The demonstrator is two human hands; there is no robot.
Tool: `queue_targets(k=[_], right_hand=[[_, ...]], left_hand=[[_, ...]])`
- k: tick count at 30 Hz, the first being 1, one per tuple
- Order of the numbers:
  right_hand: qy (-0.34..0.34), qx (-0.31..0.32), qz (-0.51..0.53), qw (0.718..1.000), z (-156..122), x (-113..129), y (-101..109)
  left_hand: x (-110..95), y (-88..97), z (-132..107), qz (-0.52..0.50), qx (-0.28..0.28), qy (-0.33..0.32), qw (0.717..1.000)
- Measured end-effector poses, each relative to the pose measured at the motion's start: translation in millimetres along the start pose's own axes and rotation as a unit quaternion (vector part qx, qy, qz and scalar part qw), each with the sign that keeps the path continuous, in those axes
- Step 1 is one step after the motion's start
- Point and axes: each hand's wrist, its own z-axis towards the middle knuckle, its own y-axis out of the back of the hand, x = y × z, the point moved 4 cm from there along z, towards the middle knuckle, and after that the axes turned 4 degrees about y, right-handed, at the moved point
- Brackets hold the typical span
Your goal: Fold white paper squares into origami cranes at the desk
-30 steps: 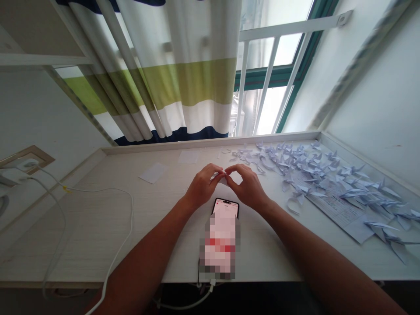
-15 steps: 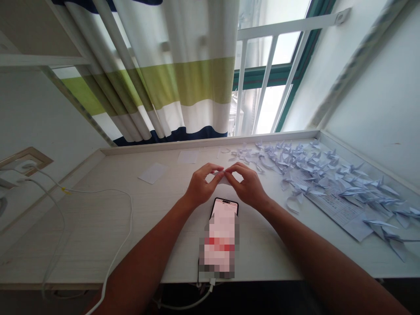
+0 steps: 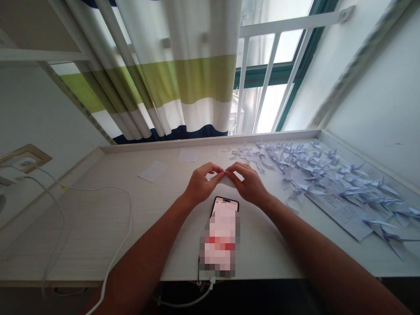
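My left hand (image 3: 201, 183) and my right hand (image 3: 250, 183) meet fingertip to fingertip over the middle of the desk (image 3: 98, 227). Both pinch a small piece of white paper (image 3: 227, 180) between thumbs and forefingers. Most of the paper is hidden behind my fingers. Just in front of my hands a phone (image 3: 220, 236) lies flat with its screen lit.
Several folded pale paper cranes (image 3: 315, 175) are spread over the right half of the desk, some on a printed sheet (image 3: 341, 212). Two loose paper squares (image 3: 152, 171) lie at the back left. A white cable (image 3: 124, 227) loops across the left side. A striped curtain and window bars stand behind.
My hands have stayed together on the paper, with only small finger shifts. The view has tilted slightly.
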Motion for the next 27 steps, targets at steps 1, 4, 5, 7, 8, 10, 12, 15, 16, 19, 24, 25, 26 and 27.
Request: queue_targets(k=[1,4,5,7,8,10,12,15,16,19,24,25,26,27], right_hand=[[0.005,-0.002,-0.004,1.000,-0.2,-0.5,0.1],[0.014,-0.017,-0.008,1.000,-0.2,-1.8,0.6],[0.015,-0.021,-0.006,1.000,0.0,-1.8,0.7],[0.014,-0.020,-0.002,1.000,0.3,-1.1,0.6],[0.011,-0.019,0.001,1.000,0.4,-0.5,0.6],[0.000,-0.021,0.006,1.000,0.5,0.9,0.8],[-0.011,-0.028,0.010,0.999,0.5,2.0,0.9],[-0.020,-0.034,0.010,0.999,0.6,2.5,-0.1],[-0.027,-0.037,0.012,0.999,0.7,2.0,-0.3],[-0.068,-0.043,0.043,0.996,1.0,-1.4,-0.3],[-0.087,-0.014,0.082,0.993,1.9,-3.4,-0.7],[-0.085,-0.015,0.076,0.993,1.9,-3.7,-0.2],[-0.085,-0.019,0.069,0.994,1.9,-4.2,0.3],[-0.086,-0.023,0.064,0.994,1.8,-4.9,0.8]], left_hand=[[1.1,-0.2,0.0,-0.003,0.004,0.011,1.000],[4.8,-2.0,-0.3,0.003,0.037,0.047,0.998],[5.4,-2.5,-0.5,0.011,0.048,0.055,0.997],[5.6,-3.1,-0.7,0.030,0.061,0.065,0.996],[5.4,-3.0,-0.7,0.036,0.060,0.069,0.995],[4.9,-3.1,-0.8,0.038,0.051,0.075,0.995],[4.7,-4.6,-1.2,0.027,0.046,0.078,0.996],[6.3,-9.1,-2.7,-0.021,0.047,0.092,0.994],[7.2,-10.5,-3.2,-0.046,0.048,0.100,0.993],[8.8,-13.0,-4.0,-0.117,0.048,0.123,0.984],[9.7,-11.7,-2.5,-0.191,0.026,0.149,0.970],[10.2,-11.4,-2.2,-0.205,0.021,0.153,0.966],[10.9,-11.2,-1.9,-0.217,0.020,0.158,0.963],[11.5,-11.1,-1.7,-0.225,0.022,0.162,0.961]])
